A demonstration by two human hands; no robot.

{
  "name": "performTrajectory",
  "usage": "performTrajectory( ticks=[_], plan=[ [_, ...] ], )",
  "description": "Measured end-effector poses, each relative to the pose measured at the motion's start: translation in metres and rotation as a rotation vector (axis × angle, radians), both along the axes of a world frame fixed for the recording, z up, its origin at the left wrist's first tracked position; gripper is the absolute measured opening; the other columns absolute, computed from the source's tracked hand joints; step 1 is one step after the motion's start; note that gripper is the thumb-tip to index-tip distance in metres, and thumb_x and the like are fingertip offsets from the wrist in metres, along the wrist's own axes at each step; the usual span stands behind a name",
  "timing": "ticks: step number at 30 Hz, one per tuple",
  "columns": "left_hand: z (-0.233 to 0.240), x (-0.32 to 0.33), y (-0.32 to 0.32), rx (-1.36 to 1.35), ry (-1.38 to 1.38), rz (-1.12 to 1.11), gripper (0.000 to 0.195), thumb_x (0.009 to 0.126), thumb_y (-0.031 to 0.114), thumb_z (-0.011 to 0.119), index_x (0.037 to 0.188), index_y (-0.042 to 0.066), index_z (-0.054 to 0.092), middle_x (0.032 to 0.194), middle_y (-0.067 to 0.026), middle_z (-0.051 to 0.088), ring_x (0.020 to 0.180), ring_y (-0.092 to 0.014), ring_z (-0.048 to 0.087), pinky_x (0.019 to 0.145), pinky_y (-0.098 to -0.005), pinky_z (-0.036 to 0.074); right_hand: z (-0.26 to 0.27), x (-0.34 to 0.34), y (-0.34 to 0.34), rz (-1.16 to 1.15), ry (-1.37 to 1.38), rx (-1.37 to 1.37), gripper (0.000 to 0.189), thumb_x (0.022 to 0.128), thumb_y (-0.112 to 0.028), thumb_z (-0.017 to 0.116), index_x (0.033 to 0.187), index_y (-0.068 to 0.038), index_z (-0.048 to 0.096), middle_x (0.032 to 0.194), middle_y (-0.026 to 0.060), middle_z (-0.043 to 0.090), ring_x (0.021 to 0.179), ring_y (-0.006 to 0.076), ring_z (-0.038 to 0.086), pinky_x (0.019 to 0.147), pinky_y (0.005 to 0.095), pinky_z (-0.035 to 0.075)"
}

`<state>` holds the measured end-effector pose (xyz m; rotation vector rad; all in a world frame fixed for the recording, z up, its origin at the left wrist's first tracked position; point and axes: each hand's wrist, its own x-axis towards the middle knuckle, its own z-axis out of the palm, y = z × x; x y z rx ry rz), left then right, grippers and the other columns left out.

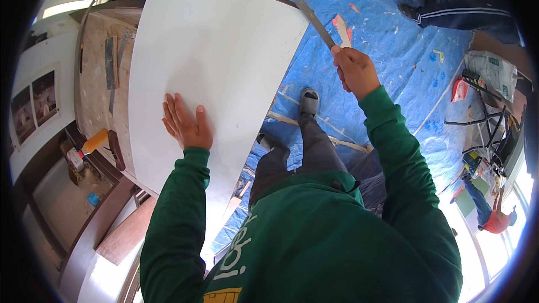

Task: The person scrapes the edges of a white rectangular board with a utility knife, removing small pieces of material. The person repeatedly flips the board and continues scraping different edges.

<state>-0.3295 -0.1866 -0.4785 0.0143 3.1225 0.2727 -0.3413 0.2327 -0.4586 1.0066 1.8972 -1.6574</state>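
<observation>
My left hand (187,124) rests palm down on a large white board (219,50), fingers slightly apart and holding nothing. The board has a dark brown far edge and lies on a worn wooden worktable (94,113). In my right hand (356,69) is the near end of a long, narrow grey-brown stick (313,14) with a pale tip. It slants away past the board's far right corner. Whether stick and board touch there, I cannot tell. Below my right hand, blue sheeting (379,75) covers the floor.
On the worktable's left lie a dark wooden block (111,63) and a metal strip (123,46); an orange bottle (94,141) is nearby. Another person's leg (467,10) shows at far right, and a second person (494,214) by the windows. Black metal frames (490,118) clutter the right.
</observation>
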Motion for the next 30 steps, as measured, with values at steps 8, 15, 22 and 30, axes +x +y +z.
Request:
performTrajectory(
  ticks=[8, 15, 22, 30],
  plan=[
    [0.000, 0.000, 0.001, -0.006, 0.003, -0.003, 0.074, 0.103, 0.050, 0.048, 0.160, 0.005, 0.033, 0.170, -0.0172, 0.026, 0.158, -0.037, 0.018, 0.125, -0.0590, 0.006, -0.030, -0.077, 0.026, 0.009, 0.175, -0.087, 0.050, 0.099, -0.050, 0.064, 0.083, -0.004, 0.060, 0.060, 0.0035, 0.051, 0.044, 0.0133, 0.048, 0.041, 0.0312, 0.037],
    [0.000, 0.000, 0.001, -0.006, 0.016, -0.012, 0.073, 0.103, 0.049, 0.048, 0.159, 0.005, 0.034, 0.169, -0.0172, 0.027, 0.158, -0.037, 0.019, 0.125, -0.0591, 0.006, -0.037, -0.086, -0.001, -0.046, 0.150, -0.156, 0.059, 0.088, -0.061, 0.075, 0.085, -0.005, 0.056, 0.064, 0.0022, 0.051, 0.047, 0.0118, 0.049, 0.042, 0.0294, 0.040],
    [0.001, 0.000, 0.001, -0.005, 0.009, -0.006, 0.073, 0.102, 0.048, 0.049, 0.159, 0.005, 0.034, 0.170, -0.0171, 0.026, 0.158, -0.037, 0.018, 0.125, -0.0595, 0.006, -0.042, -0.052, 0.010, 0.048, 0.154, 0.007, 0.051, 0.089, -0.053, 0.077, 0.085, -0.007, 0.056, 0.066, 0.0002, 0.050, 0.048, 0.0100, 0.048, 0.043, 0.0280, 0.041],
    [0.000, 0.000, 0.001, -0.011, 0.013, -0.015, 0.072, 0.102, 0.046, 0.049, 0.160, 0.005, 0.034, 0.170, -0.0172, 0.027, 0.158, -0.037, 0.018, 0.125, -0.0598, 0.006, -0.015, -0.038, 0.008, -0.052, 0.193, -0.159, 0.052, 0.102, -0.051, 0.060, 0.087, -0.001, 0.060, 0.064, 0.0027, 0.050, 0.044, 0.0124, 0.047, 0.041, 0.0297, 0.038]
  ],
)
